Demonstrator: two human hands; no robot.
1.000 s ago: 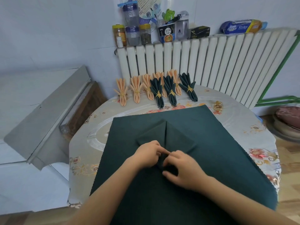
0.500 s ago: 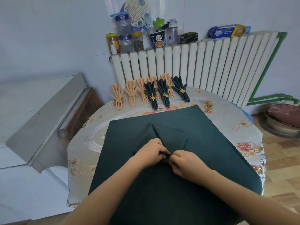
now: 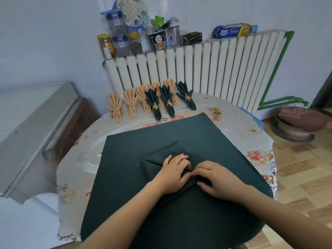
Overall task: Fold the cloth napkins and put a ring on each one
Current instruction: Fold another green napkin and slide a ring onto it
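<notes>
A large dark green napkin (image 3: 179,133) lies spread over the round table (image 3: 75,164). Near its middle a raised pleat of cloth runs away from me. My left hand (image 3: 172,173) and my right hand (image 3: 217,178) meet at the pleat's near end, both pinching the green cloth. A loose gold ring (image 3: 216,111) lies on the table beyond the napkin's far right corner. Along the back edge stand finished napkins in rings: several peach ones (image 3: 115,108) and three dark green ones (image 3: 154,105).
A white radiator (image 3: 206,72) stands behind the table, with jars, bottles and boxes (image 3: 124,42) on top. A grey cabinet (image 3: 32,133) is to the left. A cushioned stool (image 3: 298,121) sits on the wooden floor to the right.
Both hands have stayed pinched together on the napkin while gathering more cloth, so the raised pleat looks shorter. The camera has tilted and shifted slightly.
</notes>
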